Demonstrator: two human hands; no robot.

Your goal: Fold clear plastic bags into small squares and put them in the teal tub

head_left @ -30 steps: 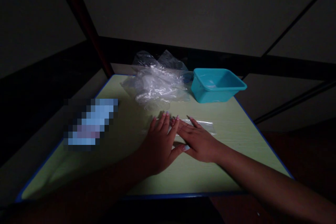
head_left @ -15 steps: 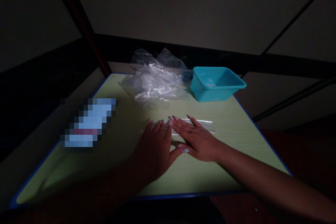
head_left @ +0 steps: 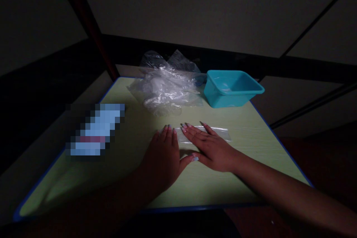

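A clear plastic bag (head_left: 222, 134), folded into a narrow strip, lies flat on the table in front of me. My left hand (head_left: 164, 158) rests palm down over its left part, fingers stretched forward. On the strip's middle and right part lies my right hand (head_left: 210, 148), also palm down with the fingers extended. The two thumbs nearly meet, and a stretch of the shiny plastic shows between the hands. Neither hand grips anything. The strip's left end is mostly hidden under my left hand.
Crumpled clear plastic bags (head_left: 167, 85) are heaped at the back of the pale green table (head_left: 206, 189), which has a blue edge. A turquoise plastic basin (head_left: 231, 100) stands at the back right. On the left lies a pixelated, bluish flat object (head_left: 97, 130).
My left hand has shifted slightly left, away from the right hand, so the gap between their fingers is wider. The right hand stays about where it was on the plastic.
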